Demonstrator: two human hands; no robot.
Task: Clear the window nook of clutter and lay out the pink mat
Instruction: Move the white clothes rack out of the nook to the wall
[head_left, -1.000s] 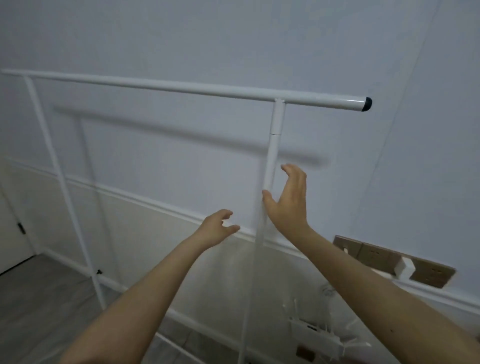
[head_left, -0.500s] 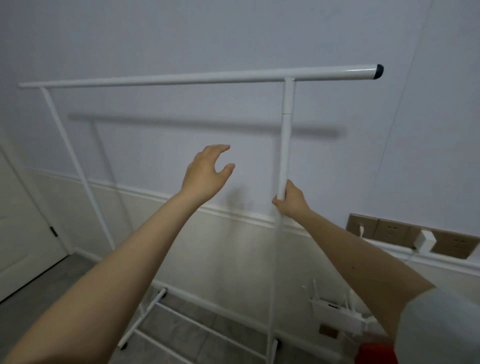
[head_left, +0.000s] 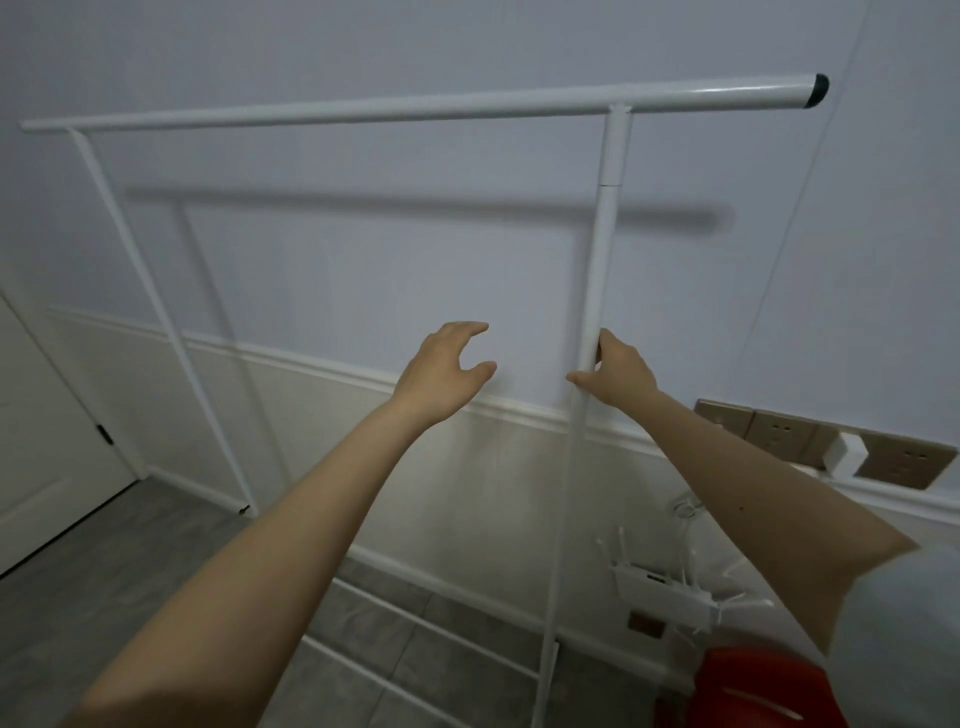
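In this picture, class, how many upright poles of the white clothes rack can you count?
2: the right upright pole, gripped by the right hand, and the left upright pole, slanting toward the floor. None seems hidden.

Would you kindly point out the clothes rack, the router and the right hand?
clothes rack (head_left: 415, 106): head view, top bar.
router (head_left: 660, 590): head view, white body.
right hand (head_left: 621, 376): head view, back of hand.

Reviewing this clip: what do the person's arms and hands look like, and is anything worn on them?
Both forearms are bare, and no gloves, rings, watch or bands show on the left hand or the right hand. A short pale grey sleeve covers the right upper arm. The right forearm has one small dark mole. The left arm shows no sleeve in frame.
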